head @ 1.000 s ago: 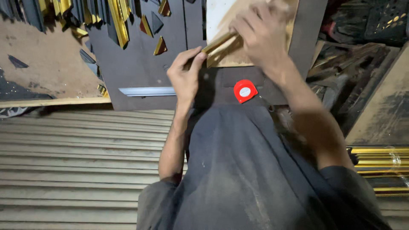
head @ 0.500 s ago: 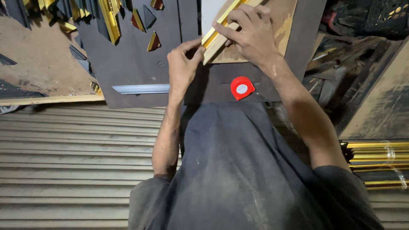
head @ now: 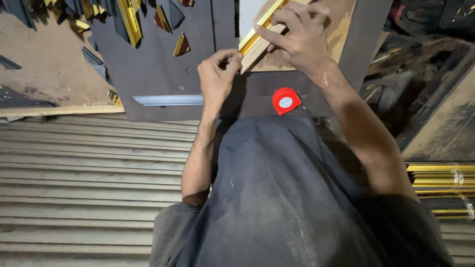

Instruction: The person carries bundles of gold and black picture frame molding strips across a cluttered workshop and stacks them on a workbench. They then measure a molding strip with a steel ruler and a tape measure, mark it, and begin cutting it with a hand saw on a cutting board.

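The lower frame, from 4 to 8 o'clock, is being filled by a dark grey shirt worn by the person. A ribbed metal shutter is lying across the floor from 7 to 9 o'clock. Above it, a dark grey bench is spreading from 10 to 1 o'clock, with a pale metal strip being carried near its front edge. A brown board is lying on the bench at 12 to 1 o'clock. At 10 o'clock, a worn wooden board is sitting beside the bench. Gold lengths of moulding are being stacked at 3 to 4 o'clock, and gold offcuts are being scattered over the bench at 11 o'clock.

A gold-faced moulding is being held slantwise at 12 o'clock, over the lower left corner of the brown board. The right hand is being kept on top of it, the grip clenched on the moulding with the fingers bent over its upper side. The left hand is being held just at the moulding's lower end, at 11 to 12 o'clock, with the fingertips pinched on that end.

A small red tape measure is resting on the bench between the two forearms, just below the moulding and apart from both hands.
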